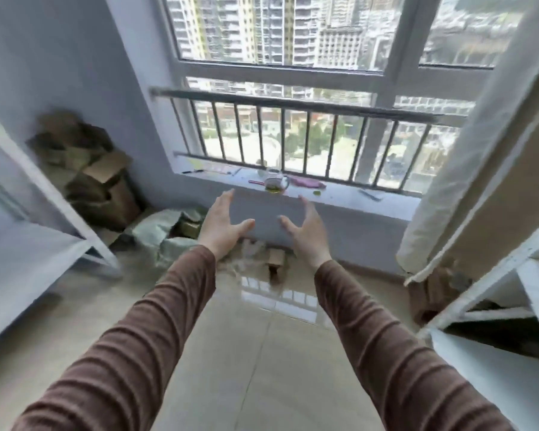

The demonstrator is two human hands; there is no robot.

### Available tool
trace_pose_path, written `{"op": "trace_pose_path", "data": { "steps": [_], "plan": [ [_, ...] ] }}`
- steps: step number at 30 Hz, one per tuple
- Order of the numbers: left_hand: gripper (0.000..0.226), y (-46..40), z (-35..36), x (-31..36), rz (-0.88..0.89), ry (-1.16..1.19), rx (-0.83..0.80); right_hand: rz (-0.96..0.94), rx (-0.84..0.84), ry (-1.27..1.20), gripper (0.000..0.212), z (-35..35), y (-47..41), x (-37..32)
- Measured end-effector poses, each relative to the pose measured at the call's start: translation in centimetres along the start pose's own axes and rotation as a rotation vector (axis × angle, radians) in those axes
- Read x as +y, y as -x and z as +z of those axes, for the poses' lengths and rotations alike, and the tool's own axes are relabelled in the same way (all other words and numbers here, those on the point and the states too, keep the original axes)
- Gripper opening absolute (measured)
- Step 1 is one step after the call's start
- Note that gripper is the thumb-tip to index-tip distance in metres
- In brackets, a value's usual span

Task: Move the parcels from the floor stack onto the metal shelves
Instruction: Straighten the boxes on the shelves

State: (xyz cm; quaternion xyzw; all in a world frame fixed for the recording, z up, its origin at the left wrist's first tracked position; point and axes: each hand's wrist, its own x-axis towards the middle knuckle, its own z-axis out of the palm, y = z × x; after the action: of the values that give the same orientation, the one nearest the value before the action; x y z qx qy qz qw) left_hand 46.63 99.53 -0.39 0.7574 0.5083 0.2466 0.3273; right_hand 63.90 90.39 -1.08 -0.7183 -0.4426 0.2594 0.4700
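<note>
Fingers spread and holding nothing, your left hand (pixel 223 223) and right hand (pixel 305 230) reach forward in brown sleeves (pixel 156 321) toward the parcels (pixel 276 259) blurred on the floor below the windowsill (pixel 339 194). White metal shelves (pixel 44 213) flank you on both sides.

My view smeared: cardboard pile (pixel 84 157) blurred, parcels (pixel 262 256) partly behind my left hand (pixel 221 225) (count unreadable); shelves (pixel 492 306) cut by frame edges.
</note>
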Motion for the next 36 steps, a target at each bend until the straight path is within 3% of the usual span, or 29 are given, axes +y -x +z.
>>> {"op": "trace_pose_path", "data": {
  "steps": [9, 17, 30, 36],
  "plan": [
    [0.089, 9.4, -28.5, -18.9, -0.181, -0.229, 0.389, -0.379, -0.331, 0.117, 0.076, 28.7, 4.4, -18.2],
    [0.082, 18.5, -47.0, -29.1, -0.373, -0.467, 0.61, -0.777, -0.57, 0.251, 0.072, 48.0, 10.6, -32.4],
    [0.086, 25.1, -71.3, -35.3, -0.62, -0.838, 0.836, -1.179, -0.778, 0.093, 0.068, 70.2, 16.6, -53.4],
    [0.084, 27.5, -80.4, -36.1, -0.659, -0.986, 0.879, -1.34, -0.775, 0.028, 0.069, 76.7, 20.1, -62.5]
  ]
}}
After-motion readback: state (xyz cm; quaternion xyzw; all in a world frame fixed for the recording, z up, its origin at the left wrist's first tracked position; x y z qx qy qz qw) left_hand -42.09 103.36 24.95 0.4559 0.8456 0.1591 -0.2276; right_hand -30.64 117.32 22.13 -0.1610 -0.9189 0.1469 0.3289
